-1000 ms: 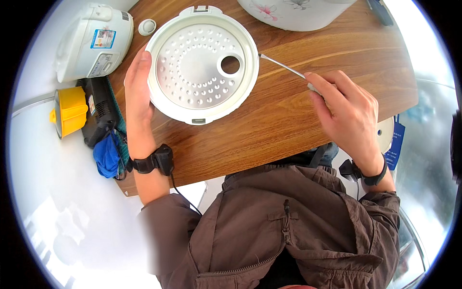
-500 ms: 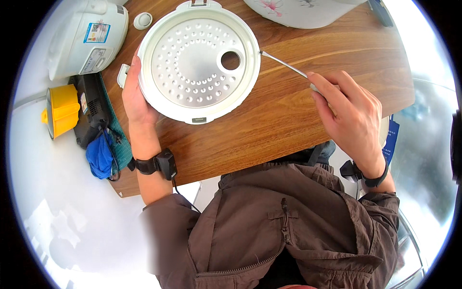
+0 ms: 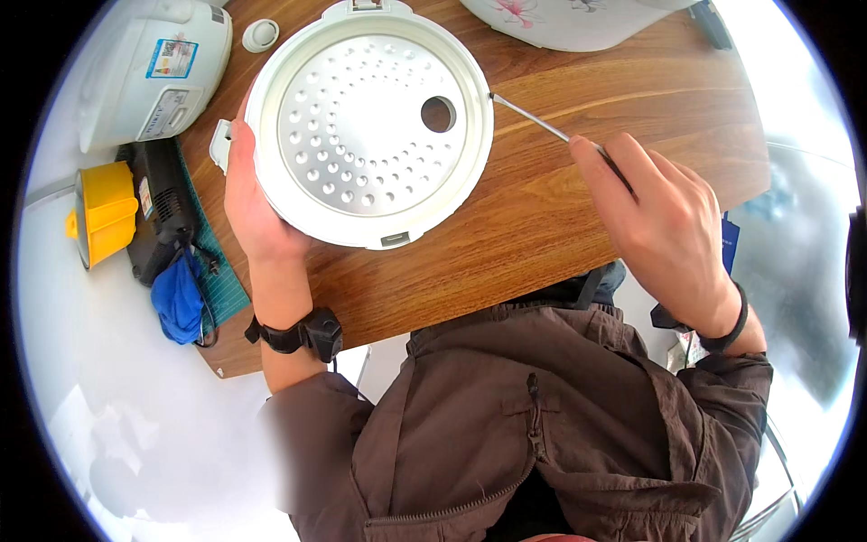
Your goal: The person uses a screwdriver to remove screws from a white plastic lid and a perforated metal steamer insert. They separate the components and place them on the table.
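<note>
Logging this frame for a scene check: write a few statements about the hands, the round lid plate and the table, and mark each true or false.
1. The left hand grips the rim of the round perforated lid plate. True.
2. The right hand is empty. False: it holds a thin metal tool.
3. The tool's tip is at the plate's right edge. True.
4. The plate lies on a glass table. False: it is a wooden table.
5. A white rice cooker stands at the upper left. True.
</note>
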`<action>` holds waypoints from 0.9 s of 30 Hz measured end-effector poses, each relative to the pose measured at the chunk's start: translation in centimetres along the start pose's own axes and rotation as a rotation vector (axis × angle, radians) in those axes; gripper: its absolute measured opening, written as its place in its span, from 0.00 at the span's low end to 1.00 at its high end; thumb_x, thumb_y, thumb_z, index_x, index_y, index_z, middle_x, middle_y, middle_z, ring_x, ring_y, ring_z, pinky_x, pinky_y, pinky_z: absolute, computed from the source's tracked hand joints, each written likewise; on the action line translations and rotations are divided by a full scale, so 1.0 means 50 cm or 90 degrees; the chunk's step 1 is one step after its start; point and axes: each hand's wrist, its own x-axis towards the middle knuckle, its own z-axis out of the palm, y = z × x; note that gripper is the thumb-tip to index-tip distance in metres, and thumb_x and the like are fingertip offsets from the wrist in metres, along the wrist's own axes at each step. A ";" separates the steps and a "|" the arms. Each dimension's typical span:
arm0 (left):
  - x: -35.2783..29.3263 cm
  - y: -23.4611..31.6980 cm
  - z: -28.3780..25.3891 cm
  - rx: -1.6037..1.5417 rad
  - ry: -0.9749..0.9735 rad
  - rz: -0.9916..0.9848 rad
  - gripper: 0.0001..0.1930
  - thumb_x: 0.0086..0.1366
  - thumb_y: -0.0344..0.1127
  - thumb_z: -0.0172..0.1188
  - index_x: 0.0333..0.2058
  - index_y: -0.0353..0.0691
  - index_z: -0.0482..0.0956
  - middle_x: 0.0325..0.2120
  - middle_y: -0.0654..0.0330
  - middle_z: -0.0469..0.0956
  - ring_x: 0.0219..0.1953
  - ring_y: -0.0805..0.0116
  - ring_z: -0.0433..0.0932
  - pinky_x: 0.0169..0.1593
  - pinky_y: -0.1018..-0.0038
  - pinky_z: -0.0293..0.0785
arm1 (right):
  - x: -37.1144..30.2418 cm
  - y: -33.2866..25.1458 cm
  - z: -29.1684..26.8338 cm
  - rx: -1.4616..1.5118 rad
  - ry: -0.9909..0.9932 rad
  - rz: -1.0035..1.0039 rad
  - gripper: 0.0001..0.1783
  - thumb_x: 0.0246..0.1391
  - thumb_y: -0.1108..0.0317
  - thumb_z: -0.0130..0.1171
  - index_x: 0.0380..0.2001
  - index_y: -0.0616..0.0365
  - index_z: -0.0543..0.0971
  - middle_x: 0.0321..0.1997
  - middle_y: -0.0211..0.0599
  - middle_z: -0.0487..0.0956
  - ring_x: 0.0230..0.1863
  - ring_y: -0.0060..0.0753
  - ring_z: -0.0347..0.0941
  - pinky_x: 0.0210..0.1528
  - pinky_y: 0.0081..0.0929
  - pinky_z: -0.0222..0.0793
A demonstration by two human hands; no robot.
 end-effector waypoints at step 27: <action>0.002 0.013 0.026 0.037 0.040 0.005 0.28 0.82 0.48 0.34 0.68 0.32 0.63 0.60 0.48 0.75 0.58 0.59 0.79 0.62 0.62 0.76 | 0.101 0.116 -0.037 0.003 -0.104 -0.199 0.16 0.49 0.75 0.63 0.43 0.62 0.79 0.35 0.39 0.76 0.30 0.39 0.79 0.29 0.33 0.74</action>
